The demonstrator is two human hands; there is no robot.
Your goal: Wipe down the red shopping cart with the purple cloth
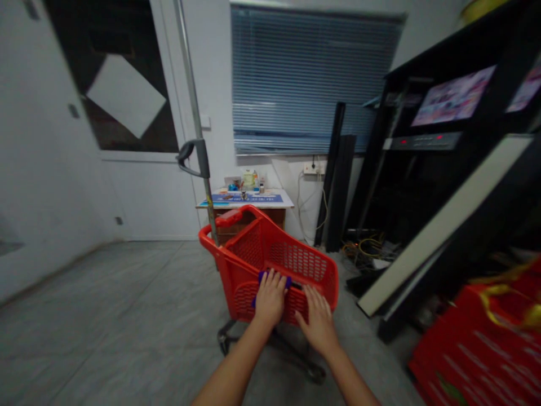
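Observation:
A red shopping cart (304, 258) with mesh sides stands on the grey floor. A purple cloth (262, 276) lies over its near rim. My left hand (270, 294) rests on the cloth, fingers closed together over it. To the right, my right hand (316, 316) is at the same rim with its fingers spread and the thumb apart; nothing shows in it. A dark object (297, 286) lies between the two hands at the rim. A long metal pole (192, 84) with a grey handle (198, 158) rises from the cart's handle end.
Behind the cart is a small table (287, 198) with bottles and small items. Dark panels (341, 192) lean by the window. A black rack (422, 163), loose cables, a leaning white board (448, 225) and a red bag (477, 349) stand at the right.

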